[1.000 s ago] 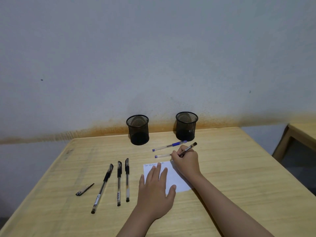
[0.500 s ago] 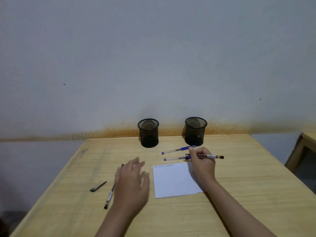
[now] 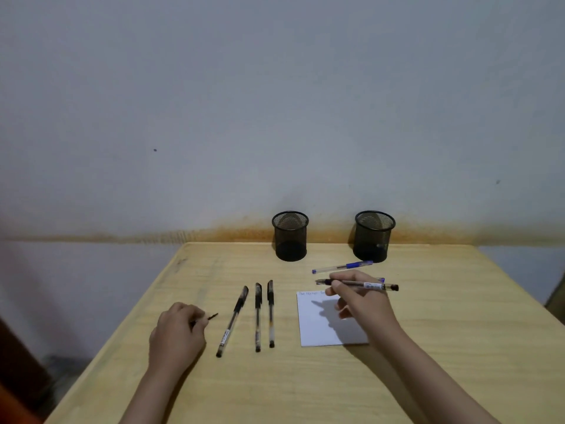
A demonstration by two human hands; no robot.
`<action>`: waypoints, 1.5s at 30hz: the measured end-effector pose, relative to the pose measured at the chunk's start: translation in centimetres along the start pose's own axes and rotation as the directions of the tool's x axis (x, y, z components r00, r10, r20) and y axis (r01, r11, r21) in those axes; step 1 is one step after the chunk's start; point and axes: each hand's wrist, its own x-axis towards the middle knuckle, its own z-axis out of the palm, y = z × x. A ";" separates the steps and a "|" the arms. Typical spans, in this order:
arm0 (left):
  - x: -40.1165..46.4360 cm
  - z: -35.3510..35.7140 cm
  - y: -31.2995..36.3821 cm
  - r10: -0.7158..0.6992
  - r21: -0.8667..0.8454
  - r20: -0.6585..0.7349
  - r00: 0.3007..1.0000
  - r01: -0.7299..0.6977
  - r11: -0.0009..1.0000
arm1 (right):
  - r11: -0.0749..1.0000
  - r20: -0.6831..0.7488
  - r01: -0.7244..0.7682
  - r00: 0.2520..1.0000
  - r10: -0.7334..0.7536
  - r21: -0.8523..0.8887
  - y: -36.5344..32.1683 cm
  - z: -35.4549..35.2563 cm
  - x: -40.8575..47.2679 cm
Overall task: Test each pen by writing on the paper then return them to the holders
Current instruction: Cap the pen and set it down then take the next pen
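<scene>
Right hand (image 3: 362, 304) hovers over the top edge of the white paper (image 3: 324, 328), fingers pinching an uncapped black pen (image 3: 357, 284) held level, lying left-right, its tip end to the left and the tail sticking out to the right past the knuckles. Paper lies flat on the desk (image 3: 428, 347), a faint line of writing along its top edge; the hand's shadow falls across the sheet.

Left hand (image 3: 177, 335) sits on the desk well left of the paper, fingers curled round a small black pen cap (image 3: 211, 317), only its end showing past the fingertips.

Between the two hands, three capped black pens lie on the desk roughly parallel: slanted pen (image 3: 232, 321) nearest the left hand, then middle pen (image 3: 258, 316) and third pen (image 3: 271, 313) just beside each other, near the paper's left edge but apart from it.

Beyond the right hand, a blue pen (image 3: 342, 267) lies on the desk. A second blue pen (image 3: 380, 280) is mostly hidden behind the fingers.

Two black mesh holders stand at the far desk edge by the wall: left holder (image 3: 290, 237), right holder (image 3: 373, 237), well apart from both hands. Contents hard to tell.
</scene>
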 end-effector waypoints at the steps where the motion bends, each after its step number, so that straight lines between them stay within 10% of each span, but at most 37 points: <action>1: 0.0 -0.2 0.3 -0.007 -0.035 -0.005 1.000 0.006 0.999 | 1.000 0.028 0.002 1.000 -0.002 -0.003 -0.2 0.3 -0.4; 14: -3.3 -2.4 10.6 0.262 -0.674 0.110 0.959 -0.122 0.729 | 0.969 0.208 0.170 0.956 -0.206 0.178 -3.6 0.7 -4.3; 45: -6.7 -1.5 13.4 0.401 -0.766 0.128 0.907 -0.166 0.621 | 0.951 0.280 0.292 0.909 -0.309 0.103 -3.1 -1.6 -5.6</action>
